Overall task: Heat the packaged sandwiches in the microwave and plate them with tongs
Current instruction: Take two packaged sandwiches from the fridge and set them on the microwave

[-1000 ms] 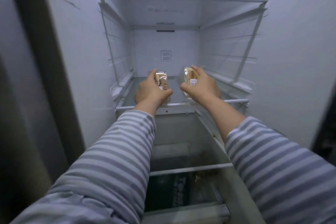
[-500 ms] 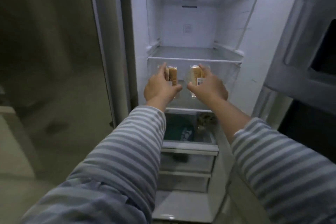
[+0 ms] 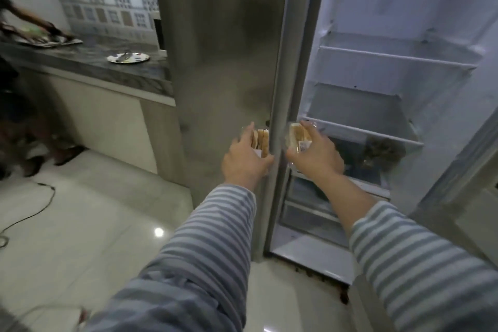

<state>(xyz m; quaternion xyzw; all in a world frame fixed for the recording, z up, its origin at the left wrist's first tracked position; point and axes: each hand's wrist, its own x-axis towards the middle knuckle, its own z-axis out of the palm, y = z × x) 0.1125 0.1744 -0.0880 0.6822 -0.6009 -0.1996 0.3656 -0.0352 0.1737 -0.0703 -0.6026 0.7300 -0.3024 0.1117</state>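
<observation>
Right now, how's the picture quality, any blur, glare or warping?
Head view: dim overall; the sandwich packs and both hands, left hand and right hand, look soft with motion blur; a glare spot on the floor; wide-angle bending of the fridge edges.

Both hands are out of the fridge [image 3: 377, 89] now: left hand [image 3: 244, 160] with its sandwich pack [image 3: 260, 140] sits in front of the closed left door, right hand [image 3: 315, 155] with its pack [image 3: 297, 136] at the opening's left edge. View swings left, countertop [image 3: 89, 62] and plate [image 3: 128, 57] now visible.
</observation>
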